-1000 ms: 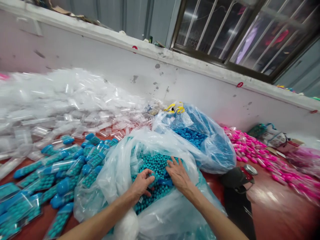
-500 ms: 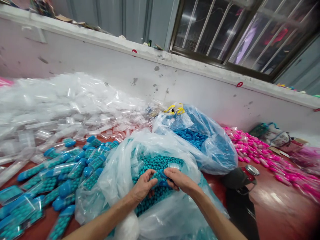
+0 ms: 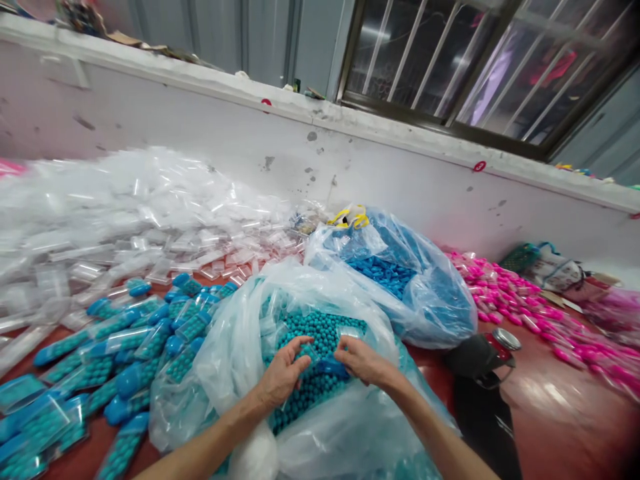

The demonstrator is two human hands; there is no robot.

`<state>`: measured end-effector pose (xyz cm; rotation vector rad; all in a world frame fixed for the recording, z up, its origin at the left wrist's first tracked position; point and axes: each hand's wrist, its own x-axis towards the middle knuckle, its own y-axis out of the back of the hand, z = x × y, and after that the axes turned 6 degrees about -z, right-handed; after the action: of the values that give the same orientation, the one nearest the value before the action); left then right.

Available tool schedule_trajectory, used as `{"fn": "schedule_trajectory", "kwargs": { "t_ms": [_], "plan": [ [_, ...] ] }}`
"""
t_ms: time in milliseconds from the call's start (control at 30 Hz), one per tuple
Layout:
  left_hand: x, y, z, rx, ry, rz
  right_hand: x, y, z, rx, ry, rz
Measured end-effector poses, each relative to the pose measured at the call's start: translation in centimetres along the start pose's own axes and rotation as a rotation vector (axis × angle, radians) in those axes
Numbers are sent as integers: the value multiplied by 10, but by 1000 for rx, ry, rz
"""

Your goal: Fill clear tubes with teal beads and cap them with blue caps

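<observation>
Left hand (image 3: 284, 371) half-curled, thumb and fingers parted; right hand (image 3: 364, 361) bunched, fingertips close. Can't tell from here what either holds. Both over teal beads (image 3: 323, 325) in the clear bag (image 3: 226, 347), lower centre of frame.

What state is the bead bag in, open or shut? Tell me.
Open: the bag has its mouth spread wide, and loose teal beads show inside.

Up top, a barred window (image 3: 475, 73) sits among grey panels (image 3: 260, 40); below, a white wall (image 3: 400, 173) (grey blotches and all) backs a shiny red surface (image 3: 575, 427).
</observation>
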<state>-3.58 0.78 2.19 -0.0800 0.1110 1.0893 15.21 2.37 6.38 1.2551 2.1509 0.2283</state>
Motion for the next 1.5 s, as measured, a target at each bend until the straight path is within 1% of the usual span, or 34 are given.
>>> {"fn": "schedule_trajectory", "kwargs": {
  "t_ms": [67,100,200,267,367,500,600,667,733,800,900,967,1033,1100,1133,1167,1233,1300,1333,1400,1467,1500],
  "plan": [
    [2,0,-1,-29,19,-25,-1,1,-2,154,10,24],
    [4,-1,-2,-55,24,-41,-1,-1,-4,264,21,9],
    [6,-3,-5,-130,14,-51,0,-11,-11,523,46,-109],
    [6,-4,-6,-149,5,-46,3,-19,-14,597,40,-167],
    [4,-5,-6,-154,-1,-38,6,-23,-16,615,30,-189],
    [4,-6,-8,-153,0,-9,10,-22,-15,569,18,-241],
    [5,-9,-10,-128,-6,71,14,-24,-12,521,25,-277],
    [6,-11,-9,-101,-5,127,16,-27,-11,467,13,-267],
    [5,-11,-6,-84,14,154,17,-27,-13,448,-1,-238],
    [4,-8,-1,-114,45,150,15,-25,-16,523,15,-216],
    [1,-2,9,-225,81,105,6,-20,-21,710,115,-182],
    [-2,1,16,-260,94,80,0,-20,-22,755,174,-120],
    [-4,1,21,-226,106,55,-2,-23,-22,707,190,16],
    [-7,-1,26,-159,106,24,-2,-28,-22,594,176,190],
    [-8,-4,27,-126,99,13,-2,-29,-22,519,174,256],
    [-10,-6,28,-99,86,9,-3,-31,-23,433,183,292],
    [-12,-10,28,-77,61,33,-7,-32,-26,230,254,297],
    [-15,-12,26,-71,48,76,-14,-32,-29,28,345,268],
    [-15,-13,25,-72,47,91,-18,-33,-31,-42,365,246],
    [-16,-13,24,-81,23,98,-25,-38,-30,-112,346,189],
    [-16,-14,23,-93,-60,104,-28,-47,-27,-157,305,153],
    [-15,-14,23,-98,-105,112,-27,-52,-25,-188,303,164]
  ]
}}
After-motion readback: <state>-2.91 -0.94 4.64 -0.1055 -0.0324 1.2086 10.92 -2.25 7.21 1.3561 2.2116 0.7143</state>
